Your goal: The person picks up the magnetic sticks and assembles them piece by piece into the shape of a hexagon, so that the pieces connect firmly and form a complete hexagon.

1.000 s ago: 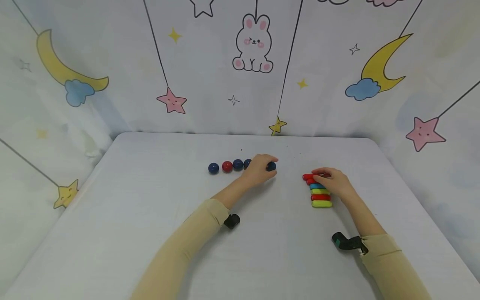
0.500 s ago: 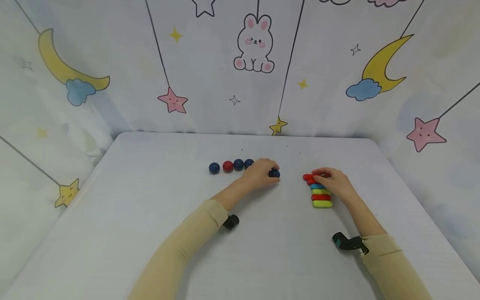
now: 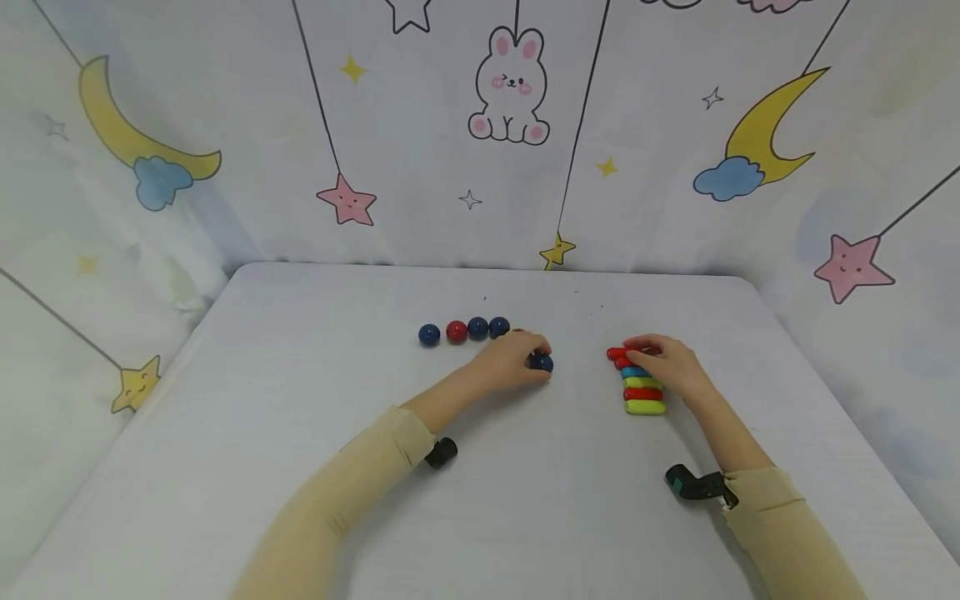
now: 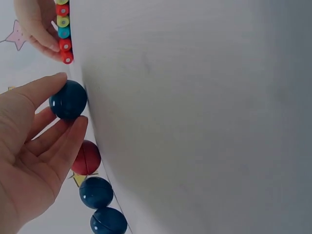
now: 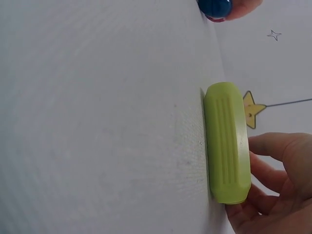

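Note:
My left hand [image 3: 538,357] pinches a dark blue ball [image 3: 543,363] between thumb and fingers, just off the right end of a row of balls [image 3: 465,331] and a little nearer to me. In the left wrist view the blue ball [image 4: 69,100] sits at my fingertips [image 4: 78,126], with a red ball [image 4: 87,157] and two blue ones behind it. My right hand [image 3: 654,357] lies curled over the far end of a row of capsule pieces [image 3: 642,392], its fingers on the red ones [image 3: 617,354]. A yellow-green piece [image 5: 226,141] is nearest me.
The white table [image 3: 300,400] has rounded far corners and printed fabric walls [image 3: 420,133] close on three sides. Small black wrist cameras [image 3: 693,483] sit at both cuffs. Bare tabletop lies to the left and in front of the hands.
My left hand has drawn the dark blue ball out of the row and towards me, uncovering the fourth ball. The right hand and the capsule pieces have stayed still.

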`<state>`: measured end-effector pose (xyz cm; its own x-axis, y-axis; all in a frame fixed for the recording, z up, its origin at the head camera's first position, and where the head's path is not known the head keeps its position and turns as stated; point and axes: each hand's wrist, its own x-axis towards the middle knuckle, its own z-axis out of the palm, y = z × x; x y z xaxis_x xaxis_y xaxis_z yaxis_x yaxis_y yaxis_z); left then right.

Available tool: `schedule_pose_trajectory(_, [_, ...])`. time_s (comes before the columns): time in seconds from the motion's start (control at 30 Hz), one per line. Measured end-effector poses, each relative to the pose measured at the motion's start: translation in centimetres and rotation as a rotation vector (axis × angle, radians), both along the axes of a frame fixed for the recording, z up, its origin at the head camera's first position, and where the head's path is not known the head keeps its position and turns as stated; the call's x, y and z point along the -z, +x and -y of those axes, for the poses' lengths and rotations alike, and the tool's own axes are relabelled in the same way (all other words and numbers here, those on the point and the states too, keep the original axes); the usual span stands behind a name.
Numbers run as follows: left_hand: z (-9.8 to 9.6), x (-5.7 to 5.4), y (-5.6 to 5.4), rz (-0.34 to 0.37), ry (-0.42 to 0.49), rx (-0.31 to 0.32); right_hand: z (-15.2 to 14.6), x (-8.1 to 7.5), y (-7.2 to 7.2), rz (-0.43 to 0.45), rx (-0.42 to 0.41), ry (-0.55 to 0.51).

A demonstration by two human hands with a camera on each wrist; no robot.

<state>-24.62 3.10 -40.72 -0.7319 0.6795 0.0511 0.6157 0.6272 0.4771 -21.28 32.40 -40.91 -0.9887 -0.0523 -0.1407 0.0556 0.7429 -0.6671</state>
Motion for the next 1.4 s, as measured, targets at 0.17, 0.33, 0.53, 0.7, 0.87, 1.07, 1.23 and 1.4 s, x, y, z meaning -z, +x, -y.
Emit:
schedule_pose_trajectory(0.17, [1.6, 0.4, 0.7, 0.077, 0.08, 0.038, 0.1, -0.1, 0.1, 0.004, 0.003, -0.002])
schedule_pose_trajectory(0.33, [3.6, 0.8, 1.5, 0.153, 0.131, 0.055, 0.3, -0.3, 0.2, 0.01, 0.01, -0.012])
schedule_pose_trajectory(0.53, [5.9, 1.0, 2.4, 0.202, 0.173, 0.05, 0.4, -0.4, 0.4, 0.011, 0.018, -0.011])
schedule_pose_trajectory(0.7, [7.6, 1.0, 3.4, 0.239, 0.192, 0.034, 0.3, -0.4, 0.3, 0.014, 0.018, -0.018])
schedule_pose_trajectory(0.87, [9.3, 1.1, 4.4, 0.273, 0.203, 0.007, 0.3, -0.2, 0.3, 0.004, 0.011, -0.011])
schedule_pose_trajectory(1.07, [11.4, 1.1, 5.7, 0.307, 0.219, -0.052, 0.3, -0.1, 0.3, 0.007, 0.023, -0.009])
schedule_pose_trajectory(1.23, [13.0, 1.0, 6.7, 0.29, 0.206, -0.053, 0.2, 0.1, 0.4, 0.02, 0.034, 0.003])
schedule_pose_trajectory(1.4, [14.6, 0.9, 7.8, 0.257, 0.182, -0.033, 0.3, 0.2, 0.4, 0.018, 0.035, -0.002])
